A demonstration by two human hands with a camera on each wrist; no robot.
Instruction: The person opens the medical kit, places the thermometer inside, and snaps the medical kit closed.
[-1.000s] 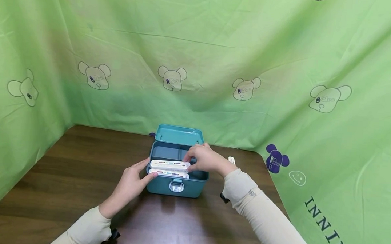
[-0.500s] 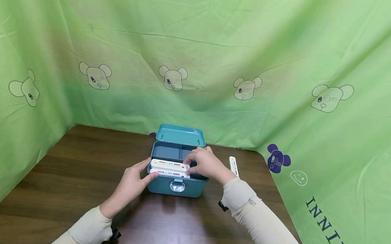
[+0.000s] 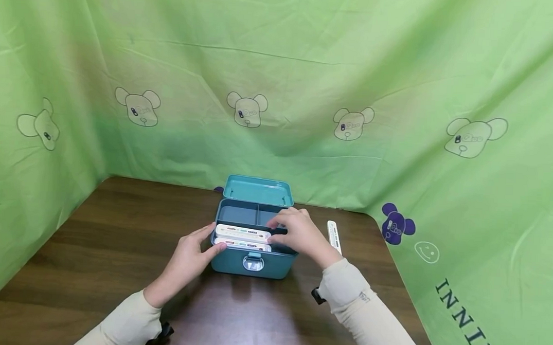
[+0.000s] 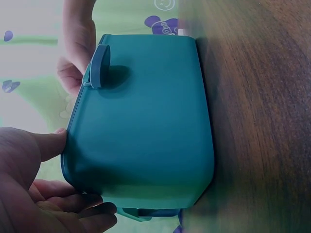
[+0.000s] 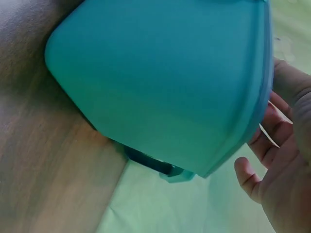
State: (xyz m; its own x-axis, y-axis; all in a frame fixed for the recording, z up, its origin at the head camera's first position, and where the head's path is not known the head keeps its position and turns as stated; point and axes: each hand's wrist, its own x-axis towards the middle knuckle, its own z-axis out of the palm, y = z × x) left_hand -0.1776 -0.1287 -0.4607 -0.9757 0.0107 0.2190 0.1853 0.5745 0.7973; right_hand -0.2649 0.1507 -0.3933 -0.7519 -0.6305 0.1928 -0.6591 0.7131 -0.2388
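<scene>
A right hand (image 3: 301, 236), fingers curved, hold unclear, reaches into a teal box (image 3: 273, 266) at a white case's (image 3: 243, 233) end; a loosely spread left hand (image 3: 189, 257) touches the left rim. The box stands near the wooden desk's (image 3: 116, 237) far edge, before green cartoon-print cloth (image 3: 286, 155).

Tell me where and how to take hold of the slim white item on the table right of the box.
I'd pinch the slim white item across its narrow width, on its far half, coming down from above. It appears to lie flat, running roughly front to back, with both long sides exposed there; the right arm seems to cover its near end.
</scene>
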